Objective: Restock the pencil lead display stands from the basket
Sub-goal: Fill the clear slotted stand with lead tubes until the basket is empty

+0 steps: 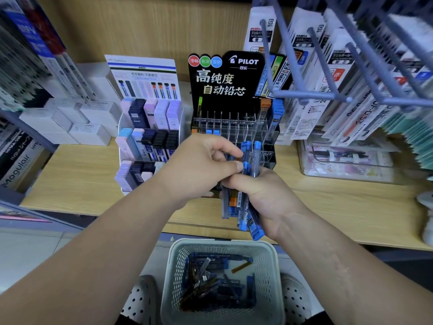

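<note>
My right hand [264, 198] grips a bundle of pencil lead tubes [243, 214], mostly blue-capped, one orange, in front of the black Pilot display stand [227, 90]. My left hand [201, 165] pinches the blue top of one tube in that bundle. The stand's clear slots [234, 130] hold a few blue, orange and green tubes. To its left stands a white tiered stand [150, 137] with flat pastel and dark lead cases. Below, a pale perforated basket [173, 273] holds several more tubes.
Both stands sit on a wooden shelf [82, 179]. White boxes [70, 123] lie at the left. Grey wire hooks [328, 66] with hanging refill packs jut out at the upper right. A clear plastic box [346, 160] is at the right. Perforated shoes flank the basket.
</note>
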The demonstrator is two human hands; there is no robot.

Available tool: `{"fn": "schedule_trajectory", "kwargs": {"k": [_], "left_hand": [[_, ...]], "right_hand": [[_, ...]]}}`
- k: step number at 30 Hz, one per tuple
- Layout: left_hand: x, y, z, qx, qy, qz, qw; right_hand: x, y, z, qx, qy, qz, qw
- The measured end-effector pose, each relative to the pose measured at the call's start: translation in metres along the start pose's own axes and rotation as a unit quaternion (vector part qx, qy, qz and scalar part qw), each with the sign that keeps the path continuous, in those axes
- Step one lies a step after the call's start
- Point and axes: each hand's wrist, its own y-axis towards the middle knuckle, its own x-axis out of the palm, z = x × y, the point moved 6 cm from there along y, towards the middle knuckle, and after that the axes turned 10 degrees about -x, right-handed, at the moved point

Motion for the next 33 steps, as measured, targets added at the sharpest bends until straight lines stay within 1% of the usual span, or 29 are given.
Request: {"fn": "schedule_trajectory", "kwargs": {"k": [2,5,8,10,15,19,22,27,30,33], "left_hand": [[0.000,-0.001,0.002,-0.001,-0.004,0.004,1.000],[-0.006,0.000,0.000,-0.032,-0.062,0.026,0.997],[-0.002,-0.003,-0.004,-0.073,-0.096,-0.020,0.993],[0.002,-0.005,-0.008,-0.088,-0.117,-0.043,0.988],[0.002,-0.004,-0.016,-0.115,-0.179,-0.050,0.976],[0.004,-0.004,-0.022,-0.145,-0.216,-0.068,0.963],[0.009,-0.005,-0.026,-0.161,-0.254,-0.087,0.950],[0.010,-0.009,-0.023,-0.163,-0.327,-0.152,0.919],[0.001,-0.008,-0.020,-0.144,-0.342,-0.131,0.919],[-0.016,-0.005,-0.015,-0.108,-0.347,-0.057,0.930]], "right_hand": [[0.001,0.000,-0.001,-0.006,0.002,-0.007,1.000],[0.000,0.001,-0.003,-0.016,0.023,-0.003,1.000],[-0.007,0.003,-0.007,-0.019,0.055,0.024,0.998],[-0.010,0.004,-0.009,-0.020,0.054,0.026,0.998],[-0.009,0.003,-0.007,-0.010,0.032,0.005,0.999],[-0.008,0.002,-0.004,-0.002,0.030,0.002,1.000],[-0.006,0.002,-0.004,-0.005,0.044,0.001,0.999],[-0.003,-0.001,-0.008,0.002,0.079,-0.005,0.997],[-0.005,-0.002,-0.007,0.006,0.083,0.004,0.996],[-0.009,-0.003,-0.007,0.009,0.102,0.019,0.995]]}}
